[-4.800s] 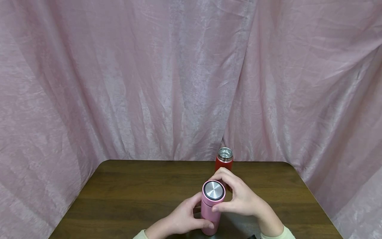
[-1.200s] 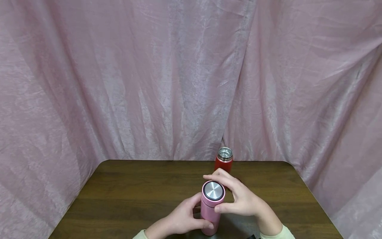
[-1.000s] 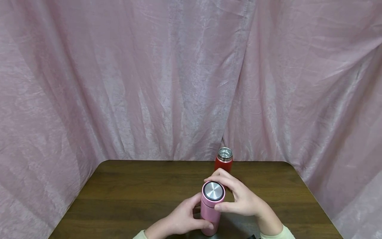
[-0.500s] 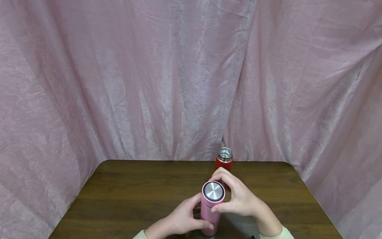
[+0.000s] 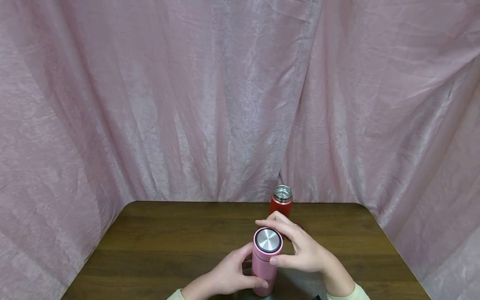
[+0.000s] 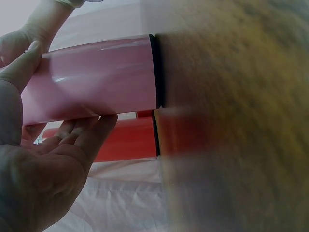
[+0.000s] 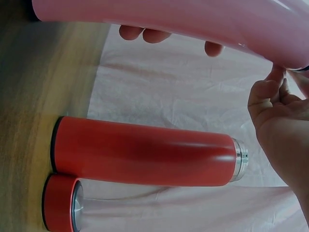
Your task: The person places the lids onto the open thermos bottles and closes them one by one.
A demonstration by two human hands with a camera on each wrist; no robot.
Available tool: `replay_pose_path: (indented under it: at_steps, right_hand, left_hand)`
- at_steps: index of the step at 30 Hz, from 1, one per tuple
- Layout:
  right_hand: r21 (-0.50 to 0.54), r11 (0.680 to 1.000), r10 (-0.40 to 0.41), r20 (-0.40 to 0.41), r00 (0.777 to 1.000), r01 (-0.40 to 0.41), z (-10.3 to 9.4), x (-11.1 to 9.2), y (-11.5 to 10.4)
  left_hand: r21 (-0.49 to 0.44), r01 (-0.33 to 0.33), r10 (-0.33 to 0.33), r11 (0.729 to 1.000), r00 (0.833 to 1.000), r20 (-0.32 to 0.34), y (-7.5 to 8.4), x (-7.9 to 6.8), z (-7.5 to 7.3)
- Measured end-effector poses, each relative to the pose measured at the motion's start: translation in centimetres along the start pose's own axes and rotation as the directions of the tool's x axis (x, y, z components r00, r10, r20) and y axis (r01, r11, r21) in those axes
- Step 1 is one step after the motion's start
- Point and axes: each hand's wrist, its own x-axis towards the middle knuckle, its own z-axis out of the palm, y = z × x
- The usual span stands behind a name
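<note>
A pink thermos (image 5: pixel 263 268) stands upright near the front of the table. Its lid (image 5: pixel 268 240) has a brushed silver top and sits on the body. My left hand (image 5: pixel 233 270) grips the lower body, with the thumb across the front and the fingers behind; the left wrist view shows that hand (image 6: pixel 46 159) around the pink side. At the lid is my right hand (image 5: pixel 303 246), thumb against its near side, forefinger stretched along the far rim. In the right wrist view, the fingers of the right hand (image 7: pixel 285 113) touch the thermos's upper end.
Behind the hands stands a lidless red thermos (image 5: pixel 281 204), its steel mouth uncovered. A red lid (image 7: pixel 59 203) lies beside its base in the right wrist view. Pink curtains (image 5: pixel 225 104) hang around the wooden table (image 5: pixel 168 233).
My right hand's fingers and thumb shift back and forth around the lid; since half a second ago the forefinger has stretched left along the far rim and the thumb moved right. The left hand stays put.
</note>
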Motion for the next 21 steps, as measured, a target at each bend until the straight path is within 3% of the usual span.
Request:
replay_pose_path:
  at_steps: [13,21]
  right_hand:
    - [0.104,0.994,0.027,-0.026,0.999,-0.024,0.03,-0.1,0.25]
    - [0.072,0.995,0.073,-0.06,0.995,-0.069,0.24,0.1,-0.06]
  left_hand:
    - [-0.015,0.015,-0.015,1.0,1.0,0.0,-0.12,-0.01,0.03]
    - [-0.018,0.014,-0.014,1.0,1.0,0.001,-0.17,0.04,0.05]
